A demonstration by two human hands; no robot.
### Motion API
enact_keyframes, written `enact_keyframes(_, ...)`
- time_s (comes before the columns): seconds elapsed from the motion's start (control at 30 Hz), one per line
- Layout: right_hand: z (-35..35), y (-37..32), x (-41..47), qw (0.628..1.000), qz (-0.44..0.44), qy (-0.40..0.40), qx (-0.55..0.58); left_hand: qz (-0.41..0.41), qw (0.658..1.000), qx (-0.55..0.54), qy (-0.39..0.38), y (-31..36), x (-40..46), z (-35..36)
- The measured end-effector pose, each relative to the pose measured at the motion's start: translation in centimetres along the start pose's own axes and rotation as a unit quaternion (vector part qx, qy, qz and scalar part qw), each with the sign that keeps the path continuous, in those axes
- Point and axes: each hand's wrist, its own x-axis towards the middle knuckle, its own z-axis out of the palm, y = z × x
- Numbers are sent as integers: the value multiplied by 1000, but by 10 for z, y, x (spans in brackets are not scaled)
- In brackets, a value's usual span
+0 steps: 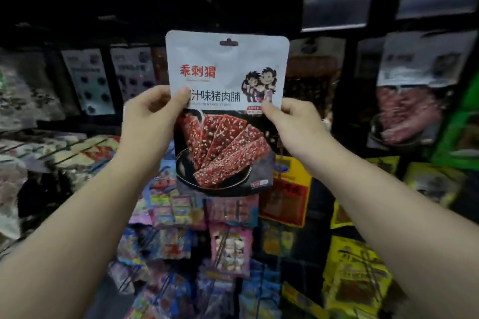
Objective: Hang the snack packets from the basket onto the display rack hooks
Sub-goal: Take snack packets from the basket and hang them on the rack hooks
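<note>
Snack packet (227, 90) held upright, pinched at its edges by left hand (153, 114) and right hand (287, 116), before dim display rack (337, 41) of hanging packets.

Ahead of you the dark display rack (344, 59) carries rows of hanging snack packets (409, 101), blurred, with colourful ones lower down.

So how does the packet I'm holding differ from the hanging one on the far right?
The held packet is sharp and upright, pinched at its edges by the left hand and right hand; the hanging packet is blurred and untouched. The held packet reads clearly; the hanging packet's print cannot be read. Both have pale tops above reddish meat.
</note>
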Motion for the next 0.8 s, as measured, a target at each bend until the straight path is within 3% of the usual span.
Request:
enact_keyframes(0.33, -208, 46, -25, 981, 52, 184, -38, -2, 984, -60, -165, 40, -29, 213)
enact_keyframes(0.47, -265, 59, -31, 973, 86, 211, -31, -15, 978, -51, -203, 49, -38, 276)
enact_keyframes(0.8, -293, 58, -3, 977, 66, 201, -20, -39, 983, -92, -155, 57, -26, 310)
